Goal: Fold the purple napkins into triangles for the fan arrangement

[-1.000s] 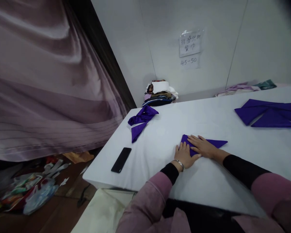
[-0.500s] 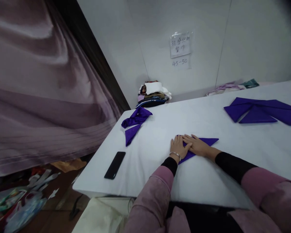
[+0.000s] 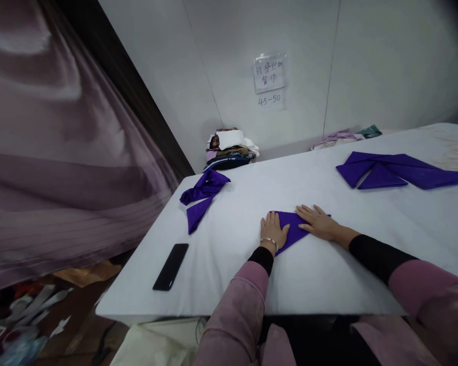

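A purple napkin [image 3: 290, 231], folded to a triangle with its tip pointing right, lies on the white-covered table [image 3: 229, 264]. Flat on its left end rests my left hand [image 3: 274, 231], fingers spread, a bracelet at the wrist. My right hand [image 3: 317, 222] lies open over the right part near the tip, its fingers stretched toward the left. Between the two hands the purple cloth shows. Part of it stays hidden under both palms.
A crumpled purple cloth [image 3: 204, 195] and a black phone [image 3: 171, 267] lie to the left. More folded purple cloths [image 3: 400, 170] are at the right. Against the wall stands a pile of folded fabrics [image 3: 231, 150]. A pinkish curtain [image 3: 61, 168] hangs at the left.
My hands were close together on the napkin; now my right hand has slid right along it, uncovering the middle. The view has shifted slightly to the right.
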The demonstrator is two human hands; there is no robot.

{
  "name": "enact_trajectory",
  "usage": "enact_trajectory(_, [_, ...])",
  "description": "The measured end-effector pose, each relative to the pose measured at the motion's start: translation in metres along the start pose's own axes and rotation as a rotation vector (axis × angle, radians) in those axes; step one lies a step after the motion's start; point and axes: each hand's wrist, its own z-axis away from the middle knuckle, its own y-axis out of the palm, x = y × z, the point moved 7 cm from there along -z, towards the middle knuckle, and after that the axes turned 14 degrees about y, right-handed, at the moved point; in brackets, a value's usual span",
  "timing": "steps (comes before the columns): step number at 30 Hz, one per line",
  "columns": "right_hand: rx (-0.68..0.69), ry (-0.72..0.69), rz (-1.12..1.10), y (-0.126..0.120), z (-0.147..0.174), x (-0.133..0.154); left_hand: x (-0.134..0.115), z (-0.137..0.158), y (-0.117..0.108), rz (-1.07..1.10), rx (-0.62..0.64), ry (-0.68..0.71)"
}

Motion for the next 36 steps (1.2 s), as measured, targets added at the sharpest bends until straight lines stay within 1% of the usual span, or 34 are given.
enact_trajectory(3, [0.017,0.090,0.030,-0.002,0.001,-0.027,0.000,0.000,0.000,0.011,0.022,-0.007])
enact_trajectory(8, [0.028,0.215,0.059,-0.005,0.002,-0.057,0.000,0.000,-0.002,0.022,0.024,-0.004])
enact_trajectory(11, [0.023,0.297,0.071,-0.009,0.006,-0.080,0.000,0.000,-0.001,0.021,0.025,-0.001])
enact_trajectory(14, [0.005,0.413,0.078,-0.019,0.011,-0.105,-0.001,-0.001,0.000,0.018,0.020,-0.001])
enact_trajectory(16, [-0.041,0.475,0.079,-0.030,0.013,-0.107,-0.001,-0.001,0.000,0.018,0.014,-0.005])
enact_trajectory(17, [-0.066,0.474,0.080,-0.035,0.012,-0.099,-0.001,-0.001,-0.001,0.018,0.013,-0.005])
enact_trajectory(18, [-0.087,0.444,0.081,-0.038,0.010,-0.084,-0.001,-0.001,-0.001,0.017,0.011,-0.003])
enact_trajectory(19, [-0.090,0.384,0.080,-0.038,0.008,-0.063,-0.001,-0.001,-0.001,0.014,0.008,-0.001])
enact_trajectory(21, [-0.059,0.222,0.046,-0.031,0.005,-0.008,0.000,-0.001,-0.002,0.000,0.007,0.001])
enact_trajectory(23, [0.028,0.046,-0.008,-0.016,0.006,0.047,0.000,-0.001,-0.001,-0.023,0.037,0.017])
enact_trajectory(24, [0.073,-0.023,-0.038,-0.009,0.008,0.068,-0.001,-0.001,0.000,-0.039,0.063,0.034])
enact_trajectory(25, [0.093,-0.063,-0.068,-0.004,0.010,0.083,-0.001,-0.001,0.001,-0.053,0.084,0.049])
enact_trajectory(26, [0.112,-0.085,-0.088,-0.001,0.012,0.091,-0.001,-0.001,0.001,-0.061,0.094,0.055])
enact_trajectory(27, [0.119,-0.087,-0.100,0.001,0.013,0.092,-0.001,-0.001,0.001,-0.063,0.089,0.051])
enact_trajectory(28, [0.118,-0.076,-0.100,0.001,0.015,0.088,0.000,-0.001,0.000,-0.057,0.068,0.037])
enact_trajectory(30, [0.101,-0.043,-0.075,-0.002,0.017,0.070,0.001,0.000,-0.003,-0.039,0.015,0.005])
enact_trajectory(32, [0.084,-0.013,-0.047,-0.007,0.019,0.044,0.001,0.000,-0.003,-0.032,-0.010,0.003])
enact_trajectory(36, [0.064,0.086,-0.011,-0.016,0.023,-0.015,0.001,-0.001,-0.001,-0.023,-0.007,-0.003])
